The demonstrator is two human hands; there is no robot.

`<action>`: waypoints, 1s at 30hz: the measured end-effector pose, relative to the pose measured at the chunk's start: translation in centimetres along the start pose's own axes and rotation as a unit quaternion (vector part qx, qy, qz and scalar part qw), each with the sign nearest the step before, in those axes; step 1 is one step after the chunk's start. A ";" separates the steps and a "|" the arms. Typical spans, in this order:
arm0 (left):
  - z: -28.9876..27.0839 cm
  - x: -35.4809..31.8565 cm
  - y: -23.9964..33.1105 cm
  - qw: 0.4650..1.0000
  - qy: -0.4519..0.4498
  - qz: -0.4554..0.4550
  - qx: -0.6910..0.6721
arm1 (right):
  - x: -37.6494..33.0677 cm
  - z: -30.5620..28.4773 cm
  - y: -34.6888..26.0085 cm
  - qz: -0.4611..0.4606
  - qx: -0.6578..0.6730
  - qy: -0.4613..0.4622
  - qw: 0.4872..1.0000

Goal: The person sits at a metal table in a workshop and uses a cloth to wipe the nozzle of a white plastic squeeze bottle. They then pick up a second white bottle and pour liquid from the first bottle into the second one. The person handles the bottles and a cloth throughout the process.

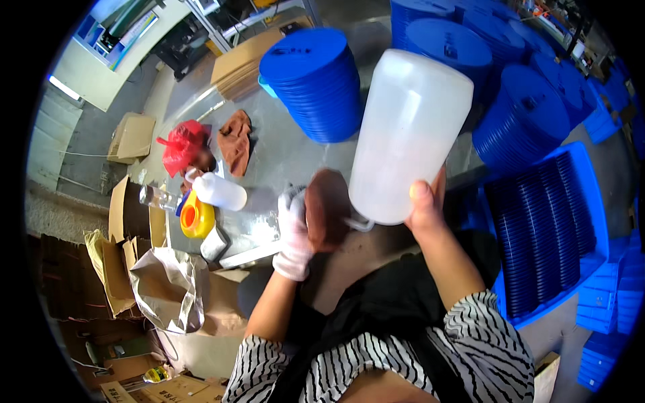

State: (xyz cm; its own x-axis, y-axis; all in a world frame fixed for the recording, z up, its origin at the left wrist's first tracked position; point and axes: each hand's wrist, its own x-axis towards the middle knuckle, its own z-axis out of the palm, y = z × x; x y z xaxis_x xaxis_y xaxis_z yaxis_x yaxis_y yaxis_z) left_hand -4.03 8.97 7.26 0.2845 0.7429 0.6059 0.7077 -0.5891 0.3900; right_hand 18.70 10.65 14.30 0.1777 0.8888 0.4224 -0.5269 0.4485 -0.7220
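**Upended bottle over a small cloth: spill risk**

My right hand [424, 205] grips the white bottle [406, 134] near its neck, holding it tilted, base up, at the centre of the frame. My gloved left hand [294, 232] is closed around a brown cloth [327, 208] just below and left of the bottle's mouth, where a thin spout tube [359, 224] curls toward it. I judge the main danger is overpouring: the hold is low on a tall body, so it could swing and send liquid past the cloth onto the grey table [282, 148] or my dark lap. A squeeze too hard would do the same. Stacks of blue lids [316, 84] stand close behind at upper centre and could catch splashes.
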 end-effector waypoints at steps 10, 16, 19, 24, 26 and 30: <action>1.0 0.6 -1.0 0.994 -0.008 -0.105 -0.005 | 0.5 -1.3 2.7 0.035 0.012 0.053 0.998; 1.3 -0.6 -2.2 0.931 0.037 -0.220 -0.288 | 0.6 -1.0 3.2 0.094 0.056 0.057 0.992; 0.5 -1.2 -3.1 0.959 0.008 -0.194 -0.208 | 0.5 -1.1 3.2 0.105 0.048 0.097 0.989; -1.8 -0.7 -3.1 0.940 -0.021 -0.198 -0.278 | -0.6 -0.4 2.2 0.258 0.148 0.150 0.943; -4.8 0.9 0.0 0.912 0.015 -0.228 -0.341 | -1.4 0.3 2.0 0.296 0.194 0.152 0.923; -9.0 0.1 3.3 0.670 0.217 -0.327 -0.630 | -3.3 1.3 3.7 0.399 0.265 0.159 0.863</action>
State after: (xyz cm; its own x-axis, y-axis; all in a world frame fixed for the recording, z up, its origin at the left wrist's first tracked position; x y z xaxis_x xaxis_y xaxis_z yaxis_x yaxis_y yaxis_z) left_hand -7.47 4.24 14.91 -0.2282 0.9719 0.0573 -0.5971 -0.1862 0.7802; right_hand 15.07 9.28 11.00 -0.2422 0.9138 -0.3260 -0.8785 -0.3491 -0.3261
